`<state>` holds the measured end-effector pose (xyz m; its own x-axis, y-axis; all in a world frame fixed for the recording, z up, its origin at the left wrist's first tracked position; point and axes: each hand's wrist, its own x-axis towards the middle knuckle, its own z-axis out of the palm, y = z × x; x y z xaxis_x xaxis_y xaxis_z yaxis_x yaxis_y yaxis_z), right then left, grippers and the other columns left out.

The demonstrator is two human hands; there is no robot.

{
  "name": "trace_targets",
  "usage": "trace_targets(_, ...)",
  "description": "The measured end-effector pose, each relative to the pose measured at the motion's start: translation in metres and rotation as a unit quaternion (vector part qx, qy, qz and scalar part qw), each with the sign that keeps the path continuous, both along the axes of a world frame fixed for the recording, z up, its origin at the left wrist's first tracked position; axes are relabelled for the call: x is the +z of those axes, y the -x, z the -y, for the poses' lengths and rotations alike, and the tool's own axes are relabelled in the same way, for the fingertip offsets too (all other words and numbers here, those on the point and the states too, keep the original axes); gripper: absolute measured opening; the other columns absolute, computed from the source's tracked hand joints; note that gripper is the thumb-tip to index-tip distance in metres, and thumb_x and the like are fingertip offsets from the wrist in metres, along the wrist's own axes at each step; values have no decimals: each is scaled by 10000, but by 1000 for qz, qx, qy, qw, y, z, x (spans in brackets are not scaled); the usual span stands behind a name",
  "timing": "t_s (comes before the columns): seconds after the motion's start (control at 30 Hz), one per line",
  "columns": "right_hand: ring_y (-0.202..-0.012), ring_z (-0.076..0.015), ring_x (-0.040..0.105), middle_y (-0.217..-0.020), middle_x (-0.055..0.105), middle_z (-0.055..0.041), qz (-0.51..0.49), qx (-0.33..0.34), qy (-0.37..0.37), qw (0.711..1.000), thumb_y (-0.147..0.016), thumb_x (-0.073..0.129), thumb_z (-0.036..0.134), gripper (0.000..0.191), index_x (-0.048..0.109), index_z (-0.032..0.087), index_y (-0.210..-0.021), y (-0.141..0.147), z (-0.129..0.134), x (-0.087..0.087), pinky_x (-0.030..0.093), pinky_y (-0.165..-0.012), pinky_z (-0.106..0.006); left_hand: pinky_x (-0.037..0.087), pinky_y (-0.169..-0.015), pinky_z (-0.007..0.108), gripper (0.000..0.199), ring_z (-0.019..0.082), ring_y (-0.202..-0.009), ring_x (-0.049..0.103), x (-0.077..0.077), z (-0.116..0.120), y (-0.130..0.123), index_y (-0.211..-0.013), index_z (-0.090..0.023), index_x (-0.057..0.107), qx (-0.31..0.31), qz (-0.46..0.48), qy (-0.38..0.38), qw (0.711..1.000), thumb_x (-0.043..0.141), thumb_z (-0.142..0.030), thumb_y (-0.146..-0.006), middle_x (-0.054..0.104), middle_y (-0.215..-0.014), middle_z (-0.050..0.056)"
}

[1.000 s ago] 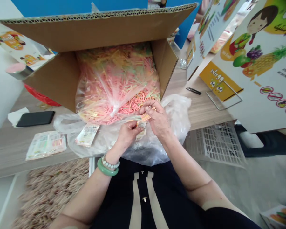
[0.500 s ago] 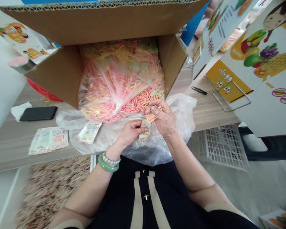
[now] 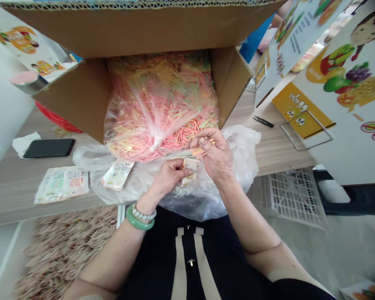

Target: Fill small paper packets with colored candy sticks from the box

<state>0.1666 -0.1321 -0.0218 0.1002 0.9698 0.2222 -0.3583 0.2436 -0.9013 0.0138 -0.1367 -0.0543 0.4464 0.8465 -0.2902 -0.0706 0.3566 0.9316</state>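
Note:
My left hand pinches a small printed packet between thumb and fingers. Just above it and to the right, my right hand is closed around a small bundle of thin pink and yellow sticks. The bundle's lower end is close to the packet's upper edge; whether they touch I cannot tell. Behind both hands, a clear plastic bag full of similar coloured sticks lies in an open cardboard box. Crumpled clear plastic is spread under my hands.
Another printed packet lies left of my left hand, and flat packets sit farther left. Beyond them is a black phone. Tweezers and a printed carton are at right. A white plastic crate stands below the table edge.
The stick bundle has shifted slightly up from the packet, whose upper edge shows more now. Both hands keep their holds, and the view has shifted a little.

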Motion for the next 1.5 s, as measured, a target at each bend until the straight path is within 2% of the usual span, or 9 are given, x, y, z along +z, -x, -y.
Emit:
trace_targets(0.2,-846,-192,673,-764,667,29,52,10,13,998,-904,696,436,189,626,272,-968,3,1,-9,532,-882,-398,312,-466,217,417,63,-454,382,-2,-1,2,-606,-179,550,29,-47,-22,998,865,-453,-606,486,-520,-66)
trace_targets(0.47,-875,-193,659,-752,663,31,82,12,27,996,-919,659,377,111,650,275,-963,-3,-5,-13,501,-922,-397,256,-425,223,435,59,-418,366,-7,-4,2,-577,-190,506,40,-78,-38,995,839,-463,-636,455,-498,-65)
trace_targets(0.6,-903,-205,654,-767,674,21,125,45,31,991,-909,655,339,77,679,268,-928,-4,-7,-16,481,-964,-419,253,-426,225,465,60,-413,365,-7,-5,2,-566,-199,457,36,-87,-42,995,831,-463,-649,408,-483,-76)
trace_targets(0.77,-887,-200,662,-770,686,25,110,16,21,994,-926,636,336,76,676,273,-938,-5,-8,-15,475,-949,-405,241,-424,224,425,59,-412,359,-8,-6,2,-573,-197,469,30,-75,-44,996,811,-431,-668,427,-485,-72)
trace_targets(0.97,-911,-216,672,-793,713,16,142,41,44,988,-892,663,359,103,684,261,-917,-6,-11,-16,485,-935,-403,256,-422,219,410,61,-406,364,-12,-7,2,-579,-196,469,47,-79,-45,995,802,-418,-668,403,-477,-82)
trace_targets(1.1,-919,-227,683,-801,724,10,150,10,50,987,-899,641,397,137,678,265,-903,-7,-11,-16,497,-926,-417,274,-414,222,350,66,-405,380,-16,-8,2,-624,-192,530,48,-81,-36,995,791,-421,-664,454,-504,-77)
trace_targets(1.23,-927,-223,685,-801,730,14,160,19,45,986,-892,655,406,138,679,271,-894,-5,-11,-15,498,-928,-412,261,-411,221,402,68,-402,374,-14,-8,2,-579,-205,448,53,-96,-51,993,781,-409,-673,406,-481,-83)
trace_targets(1.37,-888,-209,702,-785,729,21,114,-4,48,992,-893,649,411,137,646,275,-904,-1,-13,-13,519,-886,-394,262,-432,217,374,69,-420,381,-14,-7,3,-578,-195,474,30,-100,-64,993,760,-401,-703,420,-480,-74)
trace_targets(1.5,-865,-213,728,-794,732,23,21,-30,75,997,-880,649,451,192,572,278,-912,3,-16,-9,554,-807,-382,342,-474,224,330,89,-478,461,-20,-6,5,-647,-175,569,19,-43,-31,998,783,-424,-680,530,-567,-45)
